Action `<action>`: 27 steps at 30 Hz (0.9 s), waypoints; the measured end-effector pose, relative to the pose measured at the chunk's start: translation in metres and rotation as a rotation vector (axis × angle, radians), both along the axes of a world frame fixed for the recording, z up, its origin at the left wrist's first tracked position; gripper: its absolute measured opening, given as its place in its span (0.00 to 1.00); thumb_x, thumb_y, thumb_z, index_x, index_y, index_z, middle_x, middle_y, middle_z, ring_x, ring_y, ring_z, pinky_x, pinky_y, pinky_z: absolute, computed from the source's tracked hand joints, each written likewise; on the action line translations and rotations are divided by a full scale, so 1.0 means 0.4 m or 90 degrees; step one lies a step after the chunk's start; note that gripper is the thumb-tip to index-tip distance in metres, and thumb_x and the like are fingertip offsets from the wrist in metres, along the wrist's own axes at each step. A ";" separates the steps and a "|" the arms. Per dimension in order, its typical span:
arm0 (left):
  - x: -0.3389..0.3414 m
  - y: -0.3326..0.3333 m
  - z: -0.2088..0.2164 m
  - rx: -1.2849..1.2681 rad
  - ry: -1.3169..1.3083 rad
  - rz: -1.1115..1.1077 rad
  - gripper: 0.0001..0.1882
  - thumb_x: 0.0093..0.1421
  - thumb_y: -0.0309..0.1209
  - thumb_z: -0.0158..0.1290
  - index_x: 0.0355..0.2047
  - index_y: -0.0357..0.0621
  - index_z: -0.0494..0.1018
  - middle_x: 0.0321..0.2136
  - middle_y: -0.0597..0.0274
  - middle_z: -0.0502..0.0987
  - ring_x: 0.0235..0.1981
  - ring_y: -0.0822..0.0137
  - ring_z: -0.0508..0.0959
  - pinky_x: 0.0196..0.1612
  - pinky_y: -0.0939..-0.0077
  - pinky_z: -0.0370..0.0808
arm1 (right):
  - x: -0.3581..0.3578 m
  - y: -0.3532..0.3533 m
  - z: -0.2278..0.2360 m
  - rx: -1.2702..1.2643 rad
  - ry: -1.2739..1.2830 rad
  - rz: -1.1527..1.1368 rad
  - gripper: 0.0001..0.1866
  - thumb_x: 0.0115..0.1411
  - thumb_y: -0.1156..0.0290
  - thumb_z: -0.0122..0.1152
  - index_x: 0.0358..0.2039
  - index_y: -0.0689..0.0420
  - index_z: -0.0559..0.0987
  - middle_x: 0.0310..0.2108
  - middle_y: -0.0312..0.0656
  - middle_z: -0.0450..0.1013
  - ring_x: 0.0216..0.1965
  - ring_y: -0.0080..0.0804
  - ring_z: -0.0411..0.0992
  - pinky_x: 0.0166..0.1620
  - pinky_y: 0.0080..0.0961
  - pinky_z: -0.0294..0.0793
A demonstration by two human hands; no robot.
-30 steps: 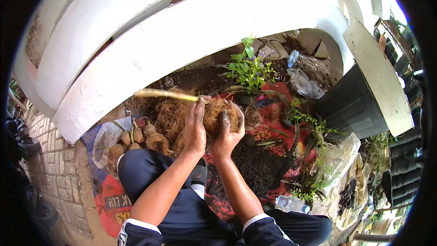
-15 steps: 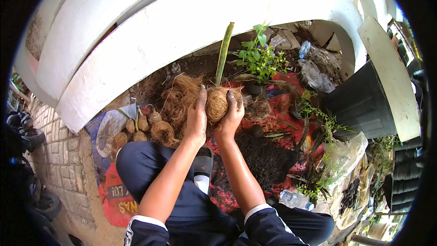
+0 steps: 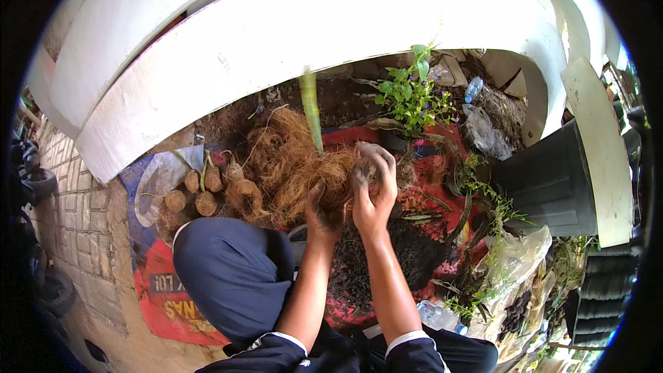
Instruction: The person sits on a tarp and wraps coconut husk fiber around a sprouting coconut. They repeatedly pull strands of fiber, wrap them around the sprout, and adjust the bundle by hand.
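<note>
A ball of brown coconut fibre (image 3: 333, 167) sits between my two hands, with a single long green leaf (image 3: 311, 110) standing up out of it, slightly tilted left and blurred. Cupped under the ball's near left side is my left hand (image 3: 323, 213), its fingertips partly hidden by fibre. My right hand (image 3: 373, 190) curves round the right side, fingers bent and dirty with dark soil. Loose coconut fibre (image 3: 280, 148) is heaped just left of the ball. Further left lie several small round fibre balls (image 3: 205, 203), some with green leaves sticking out.
Dark soil (image 3: 394, 255) is spread on a red printed sheet (image 3: 173, 304) before my legs. A purple-flowered plant (image 3: 414, 97) stands at the back. To the right are a big black pot (image 3: 549, 183), plastic bags (image 3: 518, 259) and a clear bottle (image 3: 438, 316). A curved white panel (image 3: 311, 21) spans the far side.
The leaf has swung to lean left. My left hand has turned and dropped under the ball; my right has shifted right and bent its fingers over the side. The view has shifted slightly.
</note>
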State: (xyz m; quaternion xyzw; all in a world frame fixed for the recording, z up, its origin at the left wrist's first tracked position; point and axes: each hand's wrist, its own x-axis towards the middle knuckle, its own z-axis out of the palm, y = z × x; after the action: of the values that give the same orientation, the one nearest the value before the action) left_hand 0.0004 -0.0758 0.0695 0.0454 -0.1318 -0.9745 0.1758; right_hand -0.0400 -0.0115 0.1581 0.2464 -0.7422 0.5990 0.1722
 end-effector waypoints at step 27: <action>0.022 0.001 -0.015 0.254 0.032 -0.116 0.33 0.59 0.56 0.43 0.54 0.42 0.67 0.51 0.52 0.73 0.51 0.55 0.73 0.55 0.56 0.70 | 0.015 0.036 -0.025 -0.083 -0.329 0.013 0.11 0.60 0.80 0.54 0.42 0.69 0.77 0.35 0.39 0.78 0.36 0.21 0.72 0.43 0.20 0.71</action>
State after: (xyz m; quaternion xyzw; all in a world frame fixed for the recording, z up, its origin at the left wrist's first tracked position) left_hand 0.0092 -0.0756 0.0635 0.0430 0.0644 -0.9940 0.0777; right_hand -0.0340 0.0029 0.1481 0.0815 -0.7188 0.6903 -0.0135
